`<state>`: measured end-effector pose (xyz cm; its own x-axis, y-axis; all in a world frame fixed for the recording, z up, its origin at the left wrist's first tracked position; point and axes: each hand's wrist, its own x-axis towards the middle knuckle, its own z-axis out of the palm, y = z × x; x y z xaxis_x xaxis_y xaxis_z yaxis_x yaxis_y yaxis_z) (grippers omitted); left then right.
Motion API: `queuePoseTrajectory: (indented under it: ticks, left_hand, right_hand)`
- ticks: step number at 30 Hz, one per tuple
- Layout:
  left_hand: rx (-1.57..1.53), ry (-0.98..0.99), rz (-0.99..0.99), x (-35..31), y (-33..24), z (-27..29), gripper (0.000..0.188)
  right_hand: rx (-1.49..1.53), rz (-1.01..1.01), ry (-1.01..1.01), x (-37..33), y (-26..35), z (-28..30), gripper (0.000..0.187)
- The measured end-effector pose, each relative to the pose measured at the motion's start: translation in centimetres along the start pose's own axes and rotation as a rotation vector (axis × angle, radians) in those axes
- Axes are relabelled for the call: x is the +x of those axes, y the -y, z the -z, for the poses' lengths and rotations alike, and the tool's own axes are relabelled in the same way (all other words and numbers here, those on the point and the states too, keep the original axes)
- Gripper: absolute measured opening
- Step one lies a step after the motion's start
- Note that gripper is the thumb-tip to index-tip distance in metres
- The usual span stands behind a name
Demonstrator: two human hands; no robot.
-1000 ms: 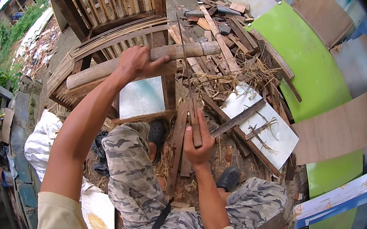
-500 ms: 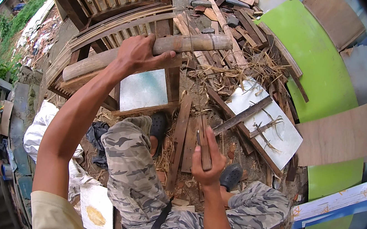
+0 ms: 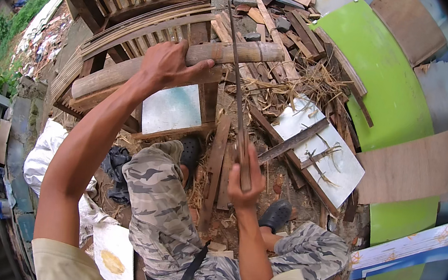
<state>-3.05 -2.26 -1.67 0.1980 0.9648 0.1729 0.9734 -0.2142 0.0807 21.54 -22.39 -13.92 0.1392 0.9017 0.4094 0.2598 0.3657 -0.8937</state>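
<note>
"Bamboo (image 3: 215,53): where is it?"
"Under the left hand (image 3: 167,63), whose fingers wrap over its top."
"And the right hand (image 3: 247,192)?"
"Curled around a wooden handle (image 3: 245,177); its long blade (image 3: 238,80) crosses the bamboo near the right end."
"Touching?"
"I can't tell."
"Beyond the bamboo?"
"Slatted furniture (image 3: 148,8), with scrap wood (image 3: 303,35) farther right."

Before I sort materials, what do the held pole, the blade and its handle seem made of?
Pole: probably bamboo, dull tan, being round with a faint ring.
Blade: likely dark, dull metal, judging by its thin length.
Handle: apparently bare wood, from its matte brown look.
</note>
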Motion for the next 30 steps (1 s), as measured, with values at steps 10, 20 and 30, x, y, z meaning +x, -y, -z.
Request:
queuePoseTrajectory:
  ticks: [10,20,30]
  left_hand:
    - [0.005,0.081,0.024,0.2,-1.0,1.2,0.086]
    - [-0.015,0.024,0.014,0.2,0.4,0.1,0.09]
    - [-0.033,0.015,0.017,0.0,-0.1,0.5,0.083]
  right_hand:
    - [-0.057,0.115,-0.11,-0.6,-0.5,-0.7,0.057]
    - [0.066,-0.005,-0.054,1.6,-1.0,-1.3,0.058]
    - [-0.018,0.1,-0.008,-9.6,-3.5,2.1,0.062]
